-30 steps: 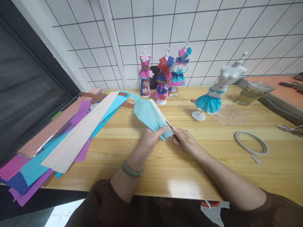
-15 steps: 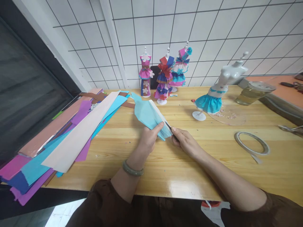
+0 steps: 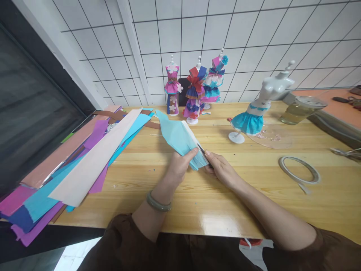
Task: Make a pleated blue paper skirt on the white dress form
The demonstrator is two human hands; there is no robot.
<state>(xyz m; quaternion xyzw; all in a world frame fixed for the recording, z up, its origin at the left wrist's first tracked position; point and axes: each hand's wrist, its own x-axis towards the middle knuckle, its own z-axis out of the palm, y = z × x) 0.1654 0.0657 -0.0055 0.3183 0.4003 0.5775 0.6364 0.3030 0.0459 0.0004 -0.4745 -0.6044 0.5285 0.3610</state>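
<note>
My left hand (image 3: 180,166) pinches the lower part of a light blue sheet of crepe paper (image 3: 176,134), thumb on top. A white strip (image 3: 190,131) runs along the sheet's right edge. Closed around dark-bladed scissors (image 3: 200,148), my right hand (image 3: 221,169) is just right of the left one. The blades lie at the paper's right edge beside the white strip; the handles are mostly hidden by my fingers. Beyond the right hand, a white dress-form mannequin (image 3: 275,89) wears a gathered blue skirt (image 3: 248,122).
Strips of coloured crepe paper (image 3: 96,162) are piled at the left. Dressed mini mannequins (image 3: 194,90) stand by the tiled wall. At the right lie a tape roll (image 3: 299,170), a clear round plate (image 3: 273,137) with small beads, and a jar of yellowish liquid (image 3: 300,111).
The blue paper and my left hand have shifted slightly right and down. The scissors remain at the paper's edge, and my right hand has barely moved.
</note>
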